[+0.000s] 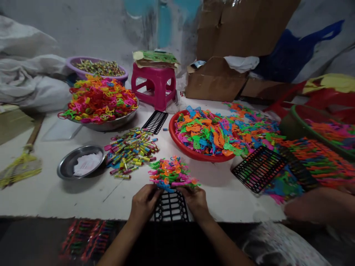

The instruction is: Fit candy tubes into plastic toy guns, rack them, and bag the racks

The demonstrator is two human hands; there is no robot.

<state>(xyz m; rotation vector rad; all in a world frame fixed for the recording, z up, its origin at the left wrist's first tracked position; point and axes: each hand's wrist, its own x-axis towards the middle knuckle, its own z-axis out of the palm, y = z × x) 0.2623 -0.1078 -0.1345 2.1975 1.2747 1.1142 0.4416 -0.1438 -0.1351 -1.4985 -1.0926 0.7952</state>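
Note:
At the table's front edge lies a black slotted plastic rack (171,208), its far part covered by rows of small bright plastic toy pieces (173,170) in orange, green, pink and blue. My left hand (144,202) pinches the left end of the nearest row, where a blue piece shows. My right hand (196,201) is closed at the right end of that row, by a pink piece. The fingertips of both hands are partly hidden. Beyond the rack stands a red basin (177,142) heaped with similar loose pieces. Left of the rack lies a pile of small printed tubes (135,149).
A metal bowl (66,168) with paper slips stands left, behind it a basin of mixed plastic pieces (102,101). Another black rack (259,168) lies right, near a co-worker's blurred arm (318,205). A pink stool (155,85) and cardboard boxes (216,83) stand at the back.

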